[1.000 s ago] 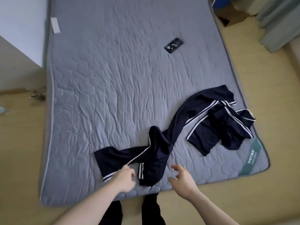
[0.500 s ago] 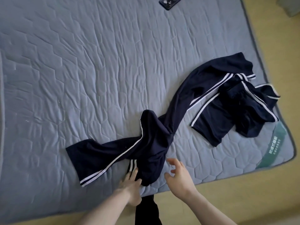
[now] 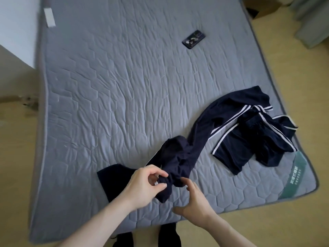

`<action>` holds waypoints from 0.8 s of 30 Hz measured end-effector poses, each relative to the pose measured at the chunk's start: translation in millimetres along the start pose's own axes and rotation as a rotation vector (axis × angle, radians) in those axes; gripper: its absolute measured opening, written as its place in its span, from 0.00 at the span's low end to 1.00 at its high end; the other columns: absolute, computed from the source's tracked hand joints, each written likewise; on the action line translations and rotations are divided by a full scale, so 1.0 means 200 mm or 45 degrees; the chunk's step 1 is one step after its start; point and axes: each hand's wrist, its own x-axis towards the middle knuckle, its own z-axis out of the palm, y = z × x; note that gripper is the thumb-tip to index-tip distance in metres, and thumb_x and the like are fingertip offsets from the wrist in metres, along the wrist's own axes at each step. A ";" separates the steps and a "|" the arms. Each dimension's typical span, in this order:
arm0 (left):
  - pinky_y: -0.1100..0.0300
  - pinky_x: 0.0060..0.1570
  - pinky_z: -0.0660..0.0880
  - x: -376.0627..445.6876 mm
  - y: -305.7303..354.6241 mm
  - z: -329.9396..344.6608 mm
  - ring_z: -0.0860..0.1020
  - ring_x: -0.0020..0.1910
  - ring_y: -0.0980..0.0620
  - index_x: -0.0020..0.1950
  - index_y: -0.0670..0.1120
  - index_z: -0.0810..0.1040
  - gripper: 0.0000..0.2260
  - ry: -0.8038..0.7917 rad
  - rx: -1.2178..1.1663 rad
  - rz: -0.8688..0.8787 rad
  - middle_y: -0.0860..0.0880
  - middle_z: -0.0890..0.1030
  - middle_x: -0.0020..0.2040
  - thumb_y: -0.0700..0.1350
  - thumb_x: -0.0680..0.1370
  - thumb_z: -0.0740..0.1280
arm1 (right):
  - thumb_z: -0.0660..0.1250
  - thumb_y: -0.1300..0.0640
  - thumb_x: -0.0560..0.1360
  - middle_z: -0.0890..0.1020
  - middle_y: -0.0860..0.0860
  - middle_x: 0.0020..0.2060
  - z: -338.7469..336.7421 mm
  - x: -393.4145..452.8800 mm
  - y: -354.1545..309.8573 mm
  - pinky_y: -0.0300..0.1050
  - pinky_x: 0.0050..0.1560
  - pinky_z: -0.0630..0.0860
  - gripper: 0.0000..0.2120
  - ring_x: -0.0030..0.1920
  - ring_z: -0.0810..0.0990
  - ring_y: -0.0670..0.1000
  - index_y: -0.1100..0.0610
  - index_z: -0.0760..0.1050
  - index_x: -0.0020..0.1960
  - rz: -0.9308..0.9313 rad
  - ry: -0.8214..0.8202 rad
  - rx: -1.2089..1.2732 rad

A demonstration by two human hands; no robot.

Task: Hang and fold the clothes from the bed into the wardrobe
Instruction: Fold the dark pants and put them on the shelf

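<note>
Navy trousers with white side stripes lie stretched across the near part of the grey quilted mattress, bunched up in the middle. My left hand pinches the bunched dark cloth near the mattress's front edge. My right hand is just right of it, fingers curled towards the cloth's lower fold; whether it grips is hidden. A second navy garment with white stripes lies crumpled near the mattress's right front corner.
A dark phone lies on the far middle of the mattress. Wooden floor surrounds the bed, with a white wall corner at left and grey curtains at far right. My dark-clad legs stand at the front edge.
My left hand rose from under the trousers' edge and now pinches the bunched cloth, lifting it. My right hand moved in beside it. The camera tilted back up, showing more mattress.
</note>
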 end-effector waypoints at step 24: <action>0.52 0.35 0.71 -0.39 0.35 -0.70 0.74 0.33 0.54 0.44 0.59 0.64 0.05 0.417 0.320 0.336 0.56 0.75 0.34 0.50 0.78 0.53 | 0.65 0.57 0.67 0.81 0.46 0.41 -0.36 -0.27 -1.00 0.47 0.43 0.76 0.06 0.44 0.79 0.50 0.52 0.74 0.45 -0.297 0.109 -0.671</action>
